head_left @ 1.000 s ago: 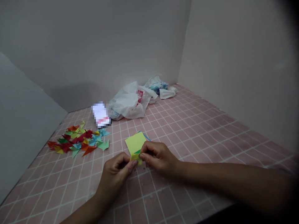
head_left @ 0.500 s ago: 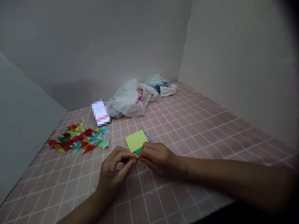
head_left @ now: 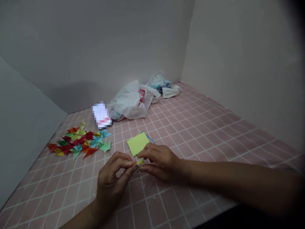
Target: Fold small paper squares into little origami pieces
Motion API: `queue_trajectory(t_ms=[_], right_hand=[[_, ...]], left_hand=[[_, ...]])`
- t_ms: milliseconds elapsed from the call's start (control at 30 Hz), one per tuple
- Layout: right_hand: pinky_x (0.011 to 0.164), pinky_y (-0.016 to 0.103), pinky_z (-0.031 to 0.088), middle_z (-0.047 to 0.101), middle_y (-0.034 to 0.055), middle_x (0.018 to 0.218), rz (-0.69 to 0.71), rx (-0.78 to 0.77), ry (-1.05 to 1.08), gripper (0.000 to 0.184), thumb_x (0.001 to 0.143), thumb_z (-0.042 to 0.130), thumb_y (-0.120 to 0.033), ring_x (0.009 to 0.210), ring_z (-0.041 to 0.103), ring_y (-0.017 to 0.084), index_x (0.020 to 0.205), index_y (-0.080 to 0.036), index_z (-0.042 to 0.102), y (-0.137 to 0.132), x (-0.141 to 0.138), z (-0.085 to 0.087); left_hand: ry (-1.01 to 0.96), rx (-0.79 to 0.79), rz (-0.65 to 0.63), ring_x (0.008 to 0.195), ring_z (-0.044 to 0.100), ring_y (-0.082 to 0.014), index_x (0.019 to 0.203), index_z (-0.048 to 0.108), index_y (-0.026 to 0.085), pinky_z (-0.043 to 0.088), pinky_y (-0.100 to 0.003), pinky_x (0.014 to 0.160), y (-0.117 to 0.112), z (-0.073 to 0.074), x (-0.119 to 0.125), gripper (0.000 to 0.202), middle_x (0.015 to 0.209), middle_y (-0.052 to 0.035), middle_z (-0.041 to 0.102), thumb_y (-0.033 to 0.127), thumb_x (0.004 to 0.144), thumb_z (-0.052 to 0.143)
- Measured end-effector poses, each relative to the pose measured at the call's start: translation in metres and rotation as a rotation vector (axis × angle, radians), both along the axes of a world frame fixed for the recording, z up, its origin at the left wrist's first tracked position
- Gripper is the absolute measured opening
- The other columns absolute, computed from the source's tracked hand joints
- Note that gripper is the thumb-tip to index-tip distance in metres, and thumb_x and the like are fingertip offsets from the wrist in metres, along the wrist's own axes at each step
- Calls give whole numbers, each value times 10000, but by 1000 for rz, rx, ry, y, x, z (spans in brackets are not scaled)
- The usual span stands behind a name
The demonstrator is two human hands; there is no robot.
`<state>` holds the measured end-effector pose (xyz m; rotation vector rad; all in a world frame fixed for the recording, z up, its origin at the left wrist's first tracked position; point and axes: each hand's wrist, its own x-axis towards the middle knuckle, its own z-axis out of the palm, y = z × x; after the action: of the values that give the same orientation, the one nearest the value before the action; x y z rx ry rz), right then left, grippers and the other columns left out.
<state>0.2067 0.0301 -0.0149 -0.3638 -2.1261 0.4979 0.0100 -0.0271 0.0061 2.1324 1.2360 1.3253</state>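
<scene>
Between the thumb and index finger of my left hand (head_left: 114,178) a small folded yellow paper (head_left: 139,162) is pinched. My right hand (head_left: 160,162) is just to its right, thumb and fingers parted around the paper's free end; whether a fingertip touches it is hard to see. Behind my hands lies a stack of square coloured paper (head_left: 138,143), yellow on top, with blue and pink edges peeking out. The right fingers cover its near corner.
To the left is a pile of folded paper pieces (head_left: 81,140) in several colours. Behind it stands a lit phone (head_left: 102,115), its screen blurred. White plastic bags (head_left: 130,100) and a blue patterned packet (head_left: 160,86) lie by the wall. Pink tiled cloth (head_left: 202,127) covers the table.
My right thumb and fingers have opened from their pinch on the yellow paper, so more of it shows. My left hand keeps its hold, shifted slightly left.
</scene>
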Motion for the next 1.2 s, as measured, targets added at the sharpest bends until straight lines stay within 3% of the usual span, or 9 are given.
queue_trajectory(t_ms=[67,133,233,433,533,800,900,1067,1200], right_hand=[[634,270,455,625,47,815,14,-83,32,221,935,620,-341,714,560,153,1024,-141,592,1,-2,0],[637,252,441,612,27,769,33,-165,40,128,932,625,-273,703,557,138,900,-150,607,2,-4,0],[642,244,428,599,17,730,21,-252,62,148,930,592,-177,695,553,129,783,-158,588,3,-5,0],[634,257,407,579,12,726,-13,-263,17,128,879,571,-121,687,529,135,762,-171,558,3,-4,-3],[636,259,401,572,10,724,19,-287,-6,118,874,566,-125,680,517,131,763,-166,562,2,-4,-2],[559,231,392,574,-6,686,144,-878,41,147,836,666,-279,608,501,109,842,-137,628,3,-6,0],[565,233,393,585,-1,694,117,-848,35,94,838,634,-229,614,511,109,803,-143,621,4,-7,-3],[613,239,406,583,0,728,71,-597,41,89,848,628,-175,650,524,108,766,-151,601,1,-6,-1],[574,227,397,561,-16,724,69,-705,52,112,840,675,-227,627,502,104,850,-157,588,0,-5,0]], left_hand=[[-60,-56,5,756,631,-128,816,667,219,507,-221,676,0,0,1,180,803,5,638,41,843,653],[-134,-131,3,730,625,-123,802,674,220,507,-209,654,1,0,3,170,768,11,633,63,857,642],[-244,-255,-6,685,619,-119,783,672,213,511,-205,636,2,-1,5,146,725,16,628,94,861,640],[-313,-532,9,649,602,-124,846,670,197,492,-220,612,4,-3,8,37,719,14,622,219,868,650],[-265,-571,17,643,568,-123,806,688,186,461,-220,603,3,-2,8,108,710,10,602,267,866,651],[-389,-639,56,638,610,-128,781,652,180,490,-225,623,5,-5,8,129,677,8,645,289,849,657],[-394,-657,65,644,623,-128,799,653,180,508,-229,628,4,-7,8,120,702,9,652,294,824,682],[-318,-620,50,668,604,-126,796,674,178,490,-218,633,3,-7,8,132,715,5,642,306,830,678],[-345,-604,59,651,603,-128,775,680,181,488,-221,625,4,-7,7,134,687,4,645,302,830,677]])
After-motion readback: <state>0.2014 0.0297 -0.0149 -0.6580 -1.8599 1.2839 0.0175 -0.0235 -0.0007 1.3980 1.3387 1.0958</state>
